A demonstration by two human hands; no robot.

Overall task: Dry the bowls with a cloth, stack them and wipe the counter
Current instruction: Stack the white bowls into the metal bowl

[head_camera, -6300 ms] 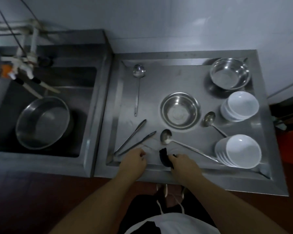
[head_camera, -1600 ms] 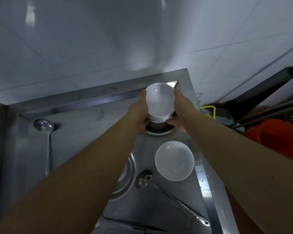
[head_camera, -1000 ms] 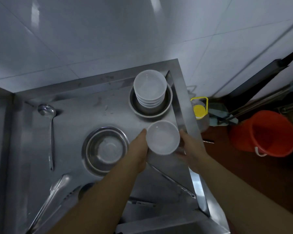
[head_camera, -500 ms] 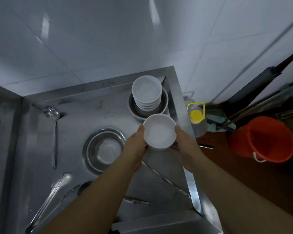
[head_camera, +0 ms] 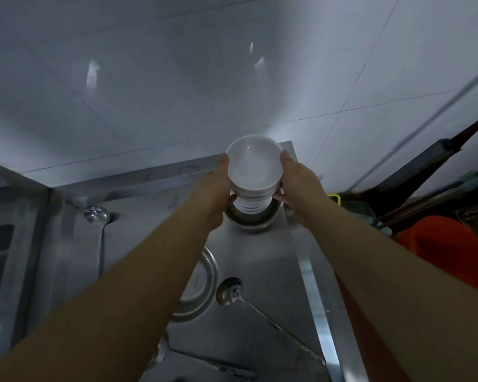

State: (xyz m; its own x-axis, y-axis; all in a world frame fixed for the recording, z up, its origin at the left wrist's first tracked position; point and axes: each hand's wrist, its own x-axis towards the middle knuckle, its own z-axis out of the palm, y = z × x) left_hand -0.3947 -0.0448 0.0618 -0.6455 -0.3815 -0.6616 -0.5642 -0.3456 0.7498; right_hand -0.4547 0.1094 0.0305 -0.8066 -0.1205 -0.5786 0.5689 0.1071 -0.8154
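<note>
1. Left hand [head_camera: 214,188] and right hand [head_camera: 298,179]: fingers curled around stack of white bowls [head_camera: 253,175], gripping both sides.
2. Stack sits in steel bowl [head_camera: 250,219], counter [head_camera: 260,260] far right corner.
3. Ladle [head_camera: 228,295] and second steel bowl [head_camera: 204,285] nearer; left forearm partly covers that bowl.

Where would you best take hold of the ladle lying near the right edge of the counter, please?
Probably by the ladle's long thin handle, from above near its front end: the handle lies flat and runs toward the person, and its bowl sits close beside the steel bowl.

No readable text, label, brand, number or sign on any surface in view.
</note>
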